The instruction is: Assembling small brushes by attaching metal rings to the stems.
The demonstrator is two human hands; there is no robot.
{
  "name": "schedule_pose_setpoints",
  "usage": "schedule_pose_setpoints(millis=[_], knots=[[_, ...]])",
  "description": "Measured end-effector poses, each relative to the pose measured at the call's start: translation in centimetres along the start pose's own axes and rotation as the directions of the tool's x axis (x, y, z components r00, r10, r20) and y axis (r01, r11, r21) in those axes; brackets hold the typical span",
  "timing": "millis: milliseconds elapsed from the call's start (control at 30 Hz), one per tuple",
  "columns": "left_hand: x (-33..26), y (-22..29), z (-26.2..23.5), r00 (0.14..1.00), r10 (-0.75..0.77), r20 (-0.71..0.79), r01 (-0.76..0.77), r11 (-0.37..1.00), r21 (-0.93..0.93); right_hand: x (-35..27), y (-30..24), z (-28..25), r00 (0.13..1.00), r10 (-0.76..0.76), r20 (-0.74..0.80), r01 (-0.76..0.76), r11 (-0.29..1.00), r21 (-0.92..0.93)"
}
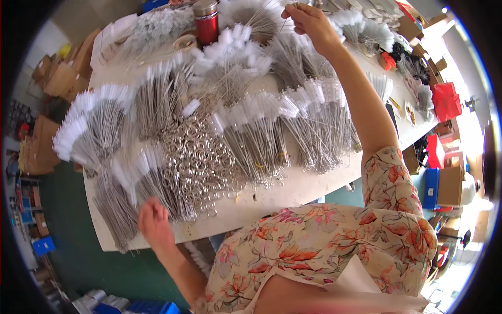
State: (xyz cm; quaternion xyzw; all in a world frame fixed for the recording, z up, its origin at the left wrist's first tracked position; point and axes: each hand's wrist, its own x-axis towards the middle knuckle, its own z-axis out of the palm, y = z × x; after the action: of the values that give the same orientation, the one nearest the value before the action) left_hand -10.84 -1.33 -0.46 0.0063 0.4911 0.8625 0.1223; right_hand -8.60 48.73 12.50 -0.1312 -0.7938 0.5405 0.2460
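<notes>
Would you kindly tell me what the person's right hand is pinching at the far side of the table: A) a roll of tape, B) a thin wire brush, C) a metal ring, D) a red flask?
B: the right hand is raised at the far side, pinching a thin wire brush above the brush piles.

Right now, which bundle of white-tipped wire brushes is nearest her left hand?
The grey bundle at the table's near-left edge, just left of her left hand.
</notes>
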Motion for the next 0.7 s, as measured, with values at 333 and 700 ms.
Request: schedule_pose_setpoints(millis=[333, 700], knots=[[2.4, -3.9, 14.8, 0.859, 0.177, 0.481, -0.38, 0.85, 0.366, -14.5, -4.4, 18.6, 0.885, 0.132, 0.447, -0.377, 0.768, 0.517], [-2.2, -7.8, 10.5, 0.596, 0.601, 0.532, -0.799, 0.51, 0.318, -21.2, 0.7, 20.4, 0.873, 0.255, 0.415, -0.484, 0.546, 0.684]])
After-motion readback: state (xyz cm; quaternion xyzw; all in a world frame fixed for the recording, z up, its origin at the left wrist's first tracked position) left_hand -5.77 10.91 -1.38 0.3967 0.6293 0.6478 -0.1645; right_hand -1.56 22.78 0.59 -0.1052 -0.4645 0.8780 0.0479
